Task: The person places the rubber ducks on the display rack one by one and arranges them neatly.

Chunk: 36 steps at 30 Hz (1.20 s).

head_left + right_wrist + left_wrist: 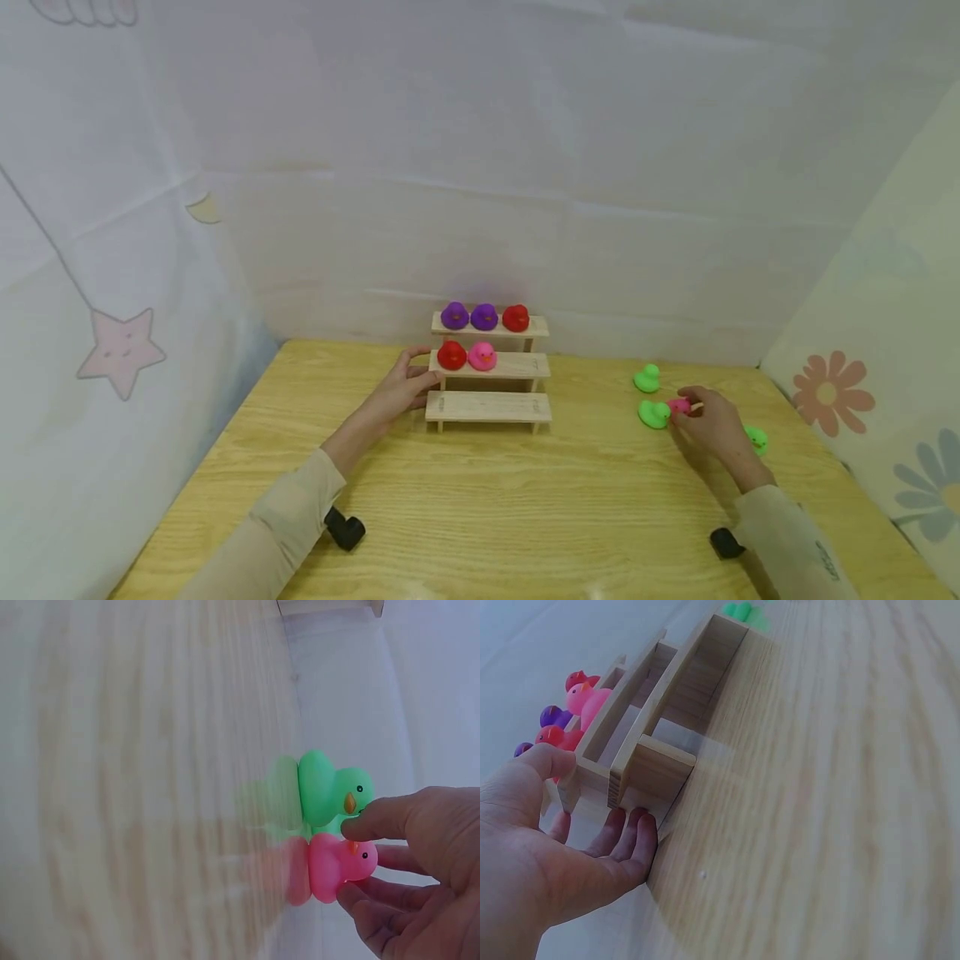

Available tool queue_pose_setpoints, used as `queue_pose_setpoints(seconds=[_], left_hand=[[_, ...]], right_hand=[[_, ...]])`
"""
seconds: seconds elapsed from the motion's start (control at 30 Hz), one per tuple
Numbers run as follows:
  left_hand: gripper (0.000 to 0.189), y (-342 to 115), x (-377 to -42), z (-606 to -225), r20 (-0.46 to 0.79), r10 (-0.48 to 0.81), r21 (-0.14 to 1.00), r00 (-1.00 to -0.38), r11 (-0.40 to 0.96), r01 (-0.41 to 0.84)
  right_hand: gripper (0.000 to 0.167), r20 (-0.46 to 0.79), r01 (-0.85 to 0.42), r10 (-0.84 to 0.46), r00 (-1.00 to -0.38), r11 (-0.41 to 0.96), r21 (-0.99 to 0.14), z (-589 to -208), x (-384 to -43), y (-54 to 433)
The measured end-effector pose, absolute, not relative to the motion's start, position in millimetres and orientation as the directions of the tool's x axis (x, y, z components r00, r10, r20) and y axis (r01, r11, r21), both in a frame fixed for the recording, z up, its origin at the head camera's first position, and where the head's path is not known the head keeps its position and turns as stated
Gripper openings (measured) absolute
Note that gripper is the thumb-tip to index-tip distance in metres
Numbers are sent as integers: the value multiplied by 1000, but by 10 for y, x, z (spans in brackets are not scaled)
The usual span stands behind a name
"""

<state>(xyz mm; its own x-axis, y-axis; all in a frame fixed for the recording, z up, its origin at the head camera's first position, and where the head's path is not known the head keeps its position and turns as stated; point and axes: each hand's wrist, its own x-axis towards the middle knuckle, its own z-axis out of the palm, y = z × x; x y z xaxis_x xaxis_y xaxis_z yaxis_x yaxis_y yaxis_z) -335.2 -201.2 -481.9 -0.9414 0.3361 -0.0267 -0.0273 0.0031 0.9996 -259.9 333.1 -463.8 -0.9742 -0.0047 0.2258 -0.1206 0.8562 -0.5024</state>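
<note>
Gently does it: the right hand (708, 425) pinches the pink duck (326, 868) in a thumb-and-finger grip at the bench (450, 500), past three o'clock from the shelf (487, 407), whose nine-o'clock end the left hand (397, 390) holds. Best squeeze softly and lift straight, since a green duck (651, 415) sits close at nine o'clock.

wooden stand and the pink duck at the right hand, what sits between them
In the head view, a green toy duck and bare tabletop lie between the wooden stand and the pink duck.
</note>
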Motion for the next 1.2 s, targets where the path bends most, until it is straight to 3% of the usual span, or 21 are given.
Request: queue_pose_setpoints(seconds=[0.4,1.2], left_hand=[[78,-2001,-3321,-4823,-24,328,1000,-944,0,-25],[77,-2002,-3344,-4801,-26,333,1000,-942,11,-24]], right_hand=[[41,199,-77,32,-979,855,-513,-4567,-2580,3325],[36,433,-268,-51,-900,849,-456,-4124,-2386,2743]])
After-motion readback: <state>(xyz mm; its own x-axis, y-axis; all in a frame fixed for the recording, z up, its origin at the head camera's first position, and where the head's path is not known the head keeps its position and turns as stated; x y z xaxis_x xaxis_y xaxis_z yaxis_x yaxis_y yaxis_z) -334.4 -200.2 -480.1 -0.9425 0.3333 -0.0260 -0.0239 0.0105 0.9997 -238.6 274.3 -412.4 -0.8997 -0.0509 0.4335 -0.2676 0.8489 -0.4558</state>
